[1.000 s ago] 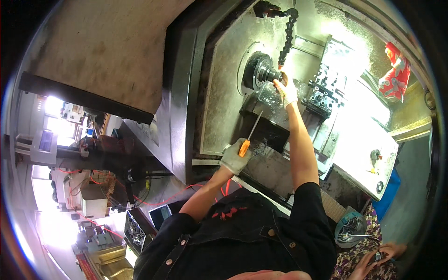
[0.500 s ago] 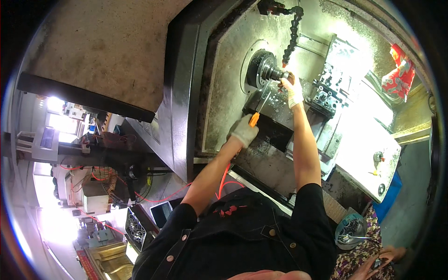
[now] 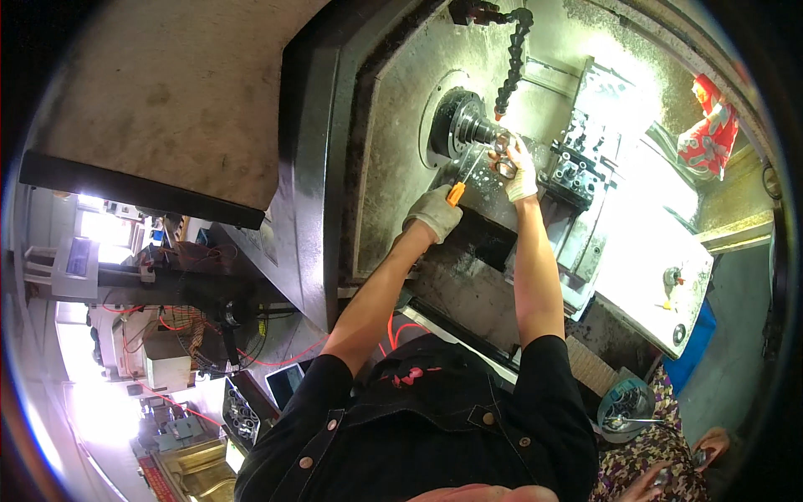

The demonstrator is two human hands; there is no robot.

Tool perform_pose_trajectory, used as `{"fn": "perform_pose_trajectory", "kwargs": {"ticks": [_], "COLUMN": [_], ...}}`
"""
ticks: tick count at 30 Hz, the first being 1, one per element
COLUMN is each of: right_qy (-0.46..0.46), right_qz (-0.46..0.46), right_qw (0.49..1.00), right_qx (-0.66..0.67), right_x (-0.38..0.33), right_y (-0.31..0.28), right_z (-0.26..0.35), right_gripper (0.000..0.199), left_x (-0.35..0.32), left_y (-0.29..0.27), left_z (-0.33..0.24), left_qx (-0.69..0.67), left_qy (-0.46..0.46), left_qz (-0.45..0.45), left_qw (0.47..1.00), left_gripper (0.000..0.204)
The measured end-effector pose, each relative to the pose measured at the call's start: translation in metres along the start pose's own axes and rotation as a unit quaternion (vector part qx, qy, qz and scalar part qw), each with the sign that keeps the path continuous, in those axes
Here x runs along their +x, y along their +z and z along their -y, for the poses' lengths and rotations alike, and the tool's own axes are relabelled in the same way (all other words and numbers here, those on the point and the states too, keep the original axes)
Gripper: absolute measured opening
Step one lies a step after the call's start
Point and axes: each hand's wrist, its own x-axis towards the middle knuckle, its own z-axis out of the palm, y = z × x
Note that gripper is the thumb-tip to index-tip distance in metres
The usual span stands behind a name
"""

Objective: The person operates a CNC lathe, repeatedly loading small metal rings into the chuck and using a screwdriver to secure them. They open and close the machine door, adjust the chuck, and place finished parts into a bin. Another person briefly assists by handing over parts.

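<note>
My gloved left hand (image 3: 435,214) is closed round the orange handle of a screwdriver (image 3: 456,193). The thin shaft points up toward the outer end of a stepped metal lathe chuck (image 3: 470,130). At that end is my gloved right hand (image 3: 520,173), its fingers bent round a small round metal part (image 3: 503,166). Those fingers partly cover the part and the chuck's tip, so I cannot tell whether the two touch. A jointed black coolant hose (image 3: 512,71) hangs just above, its orange nozzle close to my right fingers.
Right of the chuck stands a tool block (image 3: 577,171). A white board (image 3: 661,276) with a few small parts lies farther right. A red patterned cloth (image 3: 709,134) hangs on the right wall. A tub of metal parts (image 3: 627,408) sits near a person in camouflage clothing (image 3: 640,456).
The screwdriver has moved up a little, its shaft now closer to the chuck's end. My right fingers have shifted slightly, and the round metal part shows more clearly. The whole view has shifted slightly.
</note>
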Motion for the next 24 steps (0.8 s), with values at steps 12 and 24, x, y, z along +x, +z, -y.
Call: {"fn": "perform_pose_trajectory", "kwargs": {"ticks": [12,24], "right_qy": [-0.112,-0.098], "right_qz": [-0.038,-0.044], "right_qw": [0.892,0.790], "right_qx": [-0.436,-0.604], "right_x": [0.014,0.011], "right_y": [0.018,0.033], "right_z": [0.006,0.014], "right_gripper": [0.060,0.056], "left_x": [-0.009,-0.028], "left_y": [0.026,0.039], "left_z": [0.025,0.036], "left_qx": [-0.020,-0.073], "left_qy": [0.009,0.039], "left_qz": [-0.029,-0.035], "left_qw": [0.999,0.996], "left_gripper": [0.033,0.026]}}
